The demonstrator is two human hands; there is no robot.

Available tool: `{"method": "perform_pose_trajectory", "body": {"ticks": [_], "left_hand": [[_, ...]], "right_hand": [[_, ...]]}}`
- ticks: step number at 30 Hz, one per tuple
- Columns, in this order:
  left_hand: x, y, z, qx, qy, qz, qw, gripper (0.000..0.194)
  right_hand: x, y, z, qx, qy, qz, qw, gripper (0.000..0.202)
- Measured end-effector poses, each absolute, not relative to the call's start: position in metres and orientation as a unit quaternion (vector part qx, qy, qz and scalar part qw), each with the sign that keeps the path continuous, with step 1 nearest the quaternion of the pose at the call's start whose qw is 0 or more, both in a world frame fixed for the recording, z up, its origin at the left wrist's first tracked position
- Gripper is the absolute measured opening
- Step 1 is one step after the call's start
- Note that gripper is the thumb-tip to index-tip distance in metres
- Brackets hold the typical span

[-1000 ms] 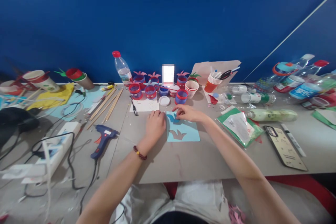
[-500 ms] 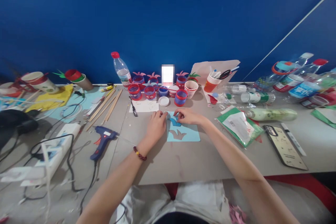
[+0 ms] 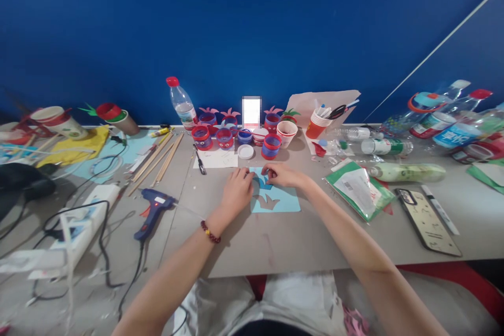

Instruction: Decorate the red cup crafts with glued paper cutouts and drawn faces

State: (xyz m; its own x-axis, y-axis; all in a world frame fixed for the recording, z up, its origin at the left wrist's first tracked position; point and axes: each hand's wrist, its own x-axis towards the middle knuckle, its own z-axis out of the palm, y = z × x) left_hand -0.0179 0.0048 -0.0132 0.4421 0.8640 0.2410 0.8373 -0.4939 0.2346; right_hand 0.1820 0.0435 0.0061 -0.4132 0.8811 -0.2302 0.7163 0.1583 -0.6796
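Light-blue sheet point(image 3: 289, 200), used as landmark: flat on the tabletop point(image 3: 255, 249), in front of the person. Near its lower left, a crown-shaped gap point(image 3: 266, 203); tabletop grey appears to show through. At its upper left, a darker blue piece point(image 3: 265, 186), partly covered by fingers.

Right hand point(image 3: 280, 174): over the sheet's upper part, thumb and fingers curled close together at the darker blue piece. Cannot tell whether the piece is pinched or only touched. Left hand point(image 3: 237, 189): palm down at the sheet's left edge, fingers bent and nearly together; any grip or pressure on the edge cannot be told.

Handling (judged): sheet and piece look like paper or thin card; very light, bendable, easily creased. Pointed tips and narrow strips around the gap likely weakest. Best hold: piece by its broad base, sheet by its uncut right side.

Beyond the sheet: white lid point(image 3: 246, 152), red-and-purple cup point(image 3: 271, 150). Beyond and left: black pen point(image 3: 201, 161). Farther left: glue gun point(image 3: 153, 211). Right: green packet point(image 3: 356, 189), then phone point(image 3: 427, 223).
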Motion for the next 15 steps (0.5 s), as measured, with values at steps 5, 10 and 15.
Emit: {"method": "perform_pose_trajectory", "body": {"ticks": [5,10,15], "left_hand": [[-0.006,-0.008,-0.008,0.893,0.412,0.164,0.072,0.023],[0.002,-0.019,-0.013,0.916,0.383,0.112,0.048,0.023],[-0.005,-0.014,-0.017,0.884,0.460,0.086,0.003,0.019]], "right_hand": [[0.186,0.048,-0.001,-0.513,-0.754,0.392,0.124,0.027],[0.189,0.053,-0.004,-0.506,-0.753,0.402,0.122,0.030],[0.191,0.055,-0.004,-0.499,-0.747,0.423,0.121,0.030]]}}
